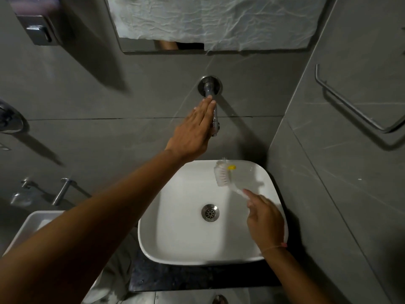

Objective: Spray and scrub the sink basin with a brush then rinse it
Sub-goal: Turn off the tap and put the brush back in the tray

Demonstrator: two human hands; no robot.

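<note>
A white square sink basin sits on a dark counter, with a metal drain at its middle. A chrome tap juts from the grey wall above it. My left hand lies flat over the tap, fingers stretched toward the wall plate. My right hand grips the clear handle of a scrub brush with white bristles and a yellow mark. The brush head hovers over the basin's far right part. No water stream is visible.
A second white basin stands at the lower left with two taps above it. A soap dispenser hangs at the upper left. A mirror covered with white sheeting is above, and a metal towel rail is on the right wall.
</note>
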